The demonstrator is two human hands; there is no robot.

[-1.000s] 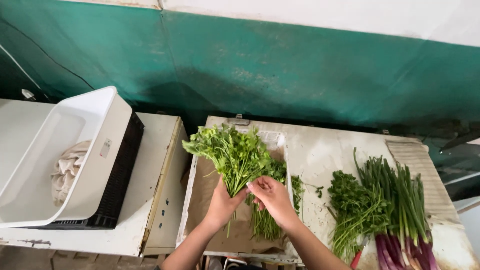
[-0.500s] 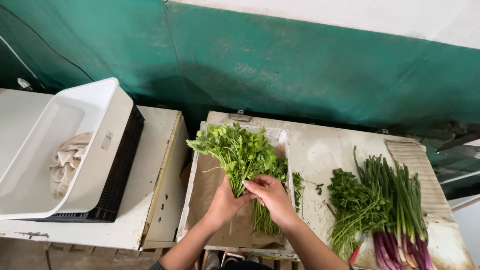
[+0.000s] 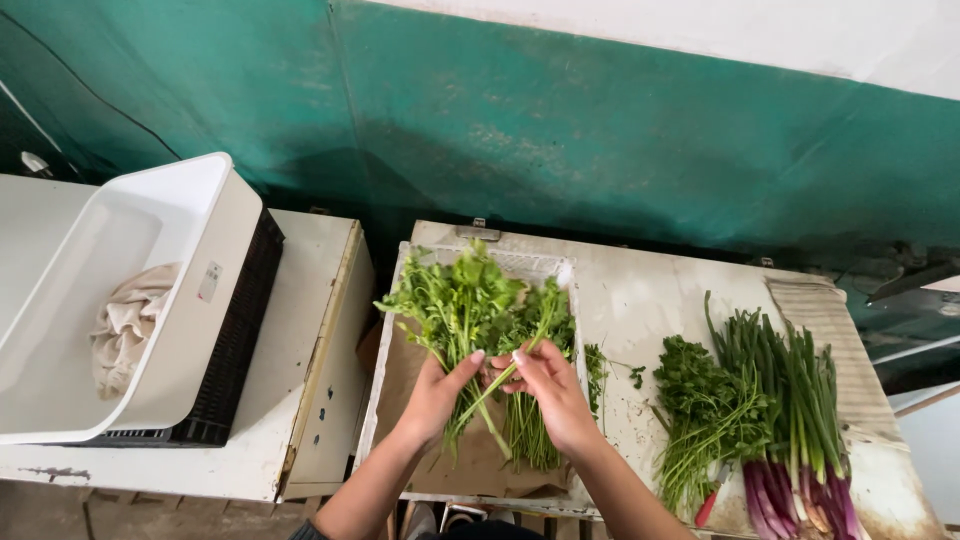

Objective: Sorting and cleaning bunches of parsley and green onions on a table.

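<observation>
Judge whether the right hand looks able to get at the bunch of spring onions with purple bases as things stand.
Probably yes, once freed. The right hand is pinching herb stems with the left hand. The spring onions lie uncovered on that same side of the table, with only a bunch of parsley between.

Both forearms cut off by bottom edge; herb stems (image 3: 470, 400) partly hidden behind left hand (image 3: 437, 395); spring onion bulbs (image 3: 800, 505) cropped below.

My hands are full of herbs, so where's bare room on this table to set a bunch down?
Bare tabletop lies between the white crate and the parsley pile, with only a few leaf scraps. The cabinet top between the white tub and the crate is free. The right end is crowded with green onions.
</observation>
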